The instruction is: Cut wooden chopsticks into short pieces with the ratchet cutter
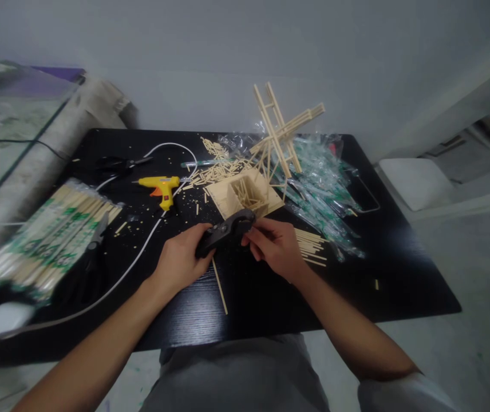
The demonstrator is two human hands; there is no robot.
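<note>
My left hand (pixel 185 254) is closed around a black hand tool (pixel 226 232) with a curved, hooked end, held above the near middle of the table. At the tool's hooked end, the fingertips of my right hand (pixel 273 243) are pinched together; what they hold, if anything, is too small to make out. A thin wooden stick (pixel 220 286) lies below the tool, its upper end close to my left fingers. Just beyond the tool stands a small wooden box (pixel 245 194) with cut stick pieces inside, on a square wooden base (pixel 219 191).
A windmill-like frame of sticks (pixel 281 129) rises behind the box. Cut pieces (pixel 228 170) are scattered nearby. A yellow glue gun (pixel 160 189), black scissors (pixel 90 257) and packed sticks (pixel 47 234) are at left. Plastic wrappers (pixel 322 183) and loose sticks (pixel 311 246) lie at right.
</note>
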